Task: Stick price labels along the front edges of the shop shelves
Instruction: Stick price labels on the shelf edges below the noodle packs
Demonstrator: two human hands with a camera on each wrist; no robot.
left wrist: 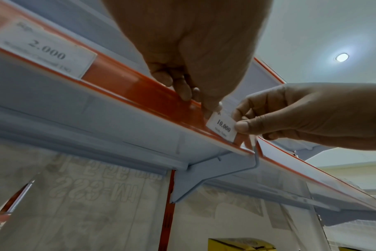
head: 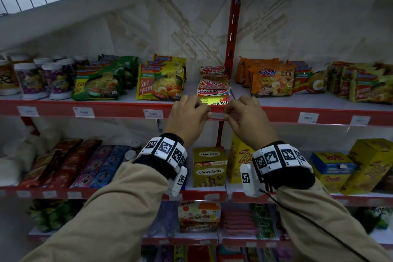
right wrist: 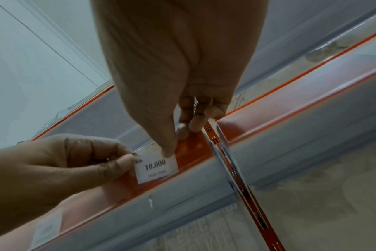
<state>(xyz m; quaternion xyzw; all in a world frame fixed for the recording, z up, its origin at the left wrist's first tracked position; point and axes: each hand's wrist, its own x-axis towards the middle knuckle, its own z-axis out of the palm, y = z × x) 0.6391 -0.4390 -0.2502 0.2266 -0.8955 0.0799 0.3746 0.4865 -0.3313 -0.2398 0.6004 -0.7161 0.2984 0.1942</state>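
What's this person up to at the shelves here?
A person is fixing a small white price label, printed 10.000, onto the red front edge of a shop shelf. The left hand holds the label's left end, and the right hand holds its right end, with the label lying against the strip. It sits just below a stack of sticky notes. Other labels are already stuck further along the same edge, beneath the instant noodle packs.

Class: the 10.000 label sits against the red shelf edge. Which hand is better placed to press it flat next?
Right hand: its thumb tip already lies on the label's top face. The left hand only pinches the label's end.
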